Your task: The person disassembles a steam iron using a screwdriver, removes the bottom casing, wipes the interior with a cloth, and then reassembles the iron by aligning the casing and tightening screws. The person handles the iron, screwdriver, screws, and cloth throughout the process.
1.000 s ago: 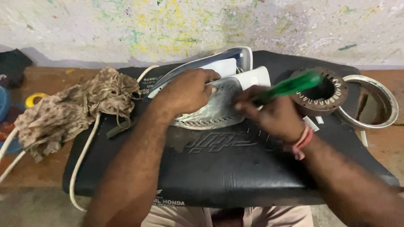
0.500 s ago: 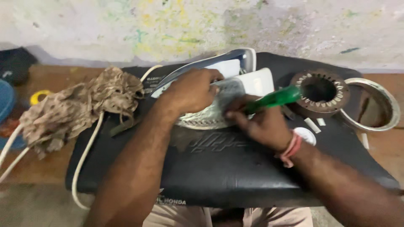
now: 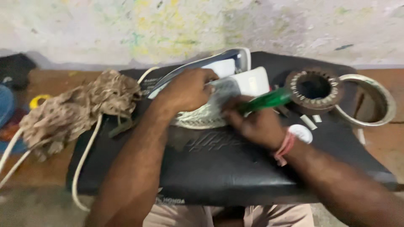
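Observation:
A white and blue clothes iron lies on its side on a black seat cushion. My left hand presses down on the iron's body near its metal soleplate. My right hand grips a green-handled screwdriver, its tip hidden at the iron between both hands. A red thread band circles my right wrist.
A round wound motor stator and a metal ring lie at the right. A brown rag and white cord lie at the left. Small white parts sit near my right wrist. A stained wall stands behind.
My right hand has moved left and down toward the iron, lowering the green screwdriver handle away from the stator. The left hand stays on the iron.

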